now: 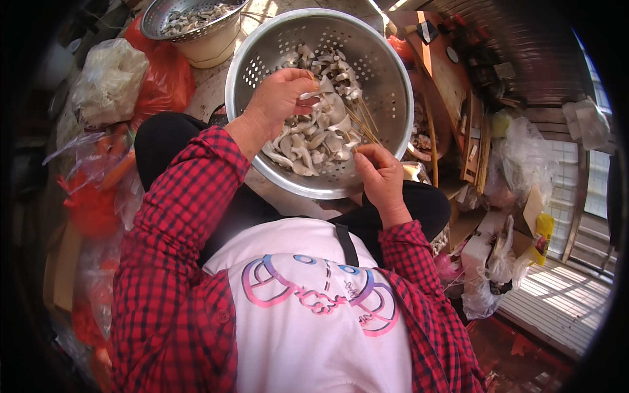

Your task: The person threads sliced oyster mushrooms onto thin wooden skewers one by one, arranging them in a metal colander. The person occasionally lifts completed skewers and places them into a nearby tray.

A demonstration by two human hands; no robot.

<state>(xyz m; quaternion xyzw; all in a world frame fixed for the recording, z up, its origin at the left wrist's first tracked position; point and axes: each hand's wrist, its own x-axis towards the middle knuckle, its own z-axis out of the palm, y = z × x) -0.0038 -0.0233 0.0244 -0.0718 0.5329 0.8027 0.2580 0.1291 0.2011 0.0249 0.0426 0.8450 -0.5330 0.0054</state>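
Note:
A large perforated steel colander [388, 98] sits in front of my crossed legs. Inside it lie torn grey oyster mushroom pieces [304, 147], and several thin bamboo skewers [364, 128] lean to the right. Skewers threaded with mushroom [339, 66] rest towards its far side. My left hand [280, 96] is above the middle of the colander, its thumb and fingers pinching a grey mushroom piece [324, 87]. At the near right rim, my right hand [382, 172] pinches the end of a thin skewer [350, 137]; mushroom pieces hide much of its length.
A second colander of mushrooms [196, 22] rests on a cream bucket [206, 51] at the far left. Nearby are a full whitish plastic bag [110, 81] and a red bag [167, 81]. A wooden board [442, 83] and clear plastic bags [526, 152] stand to the right.

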